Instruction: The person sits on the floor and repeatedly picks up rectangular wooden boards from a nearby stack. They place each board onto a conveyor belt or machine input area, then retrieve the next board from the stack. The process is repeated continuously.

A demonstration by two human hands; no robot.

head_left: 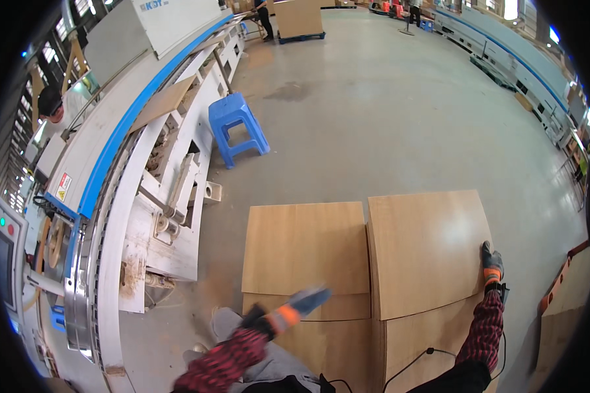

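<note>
Left sleeve (226,361) nearest; left grip (306,304) blurred; right grip (492,262) touching upper-right panel (426,252) at edge; cannot tell either's opening.

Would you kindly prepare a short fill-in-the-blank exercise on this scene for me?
1. The plastic stool is ____ in colour.
2. The right hand is at the ____ edge of a wooden panel.
3. The cuff of the left glove is bright ____.
4. The machine's screen is near the picture's ____ edge.

Missing words: blue; right; orange; left.
</note>
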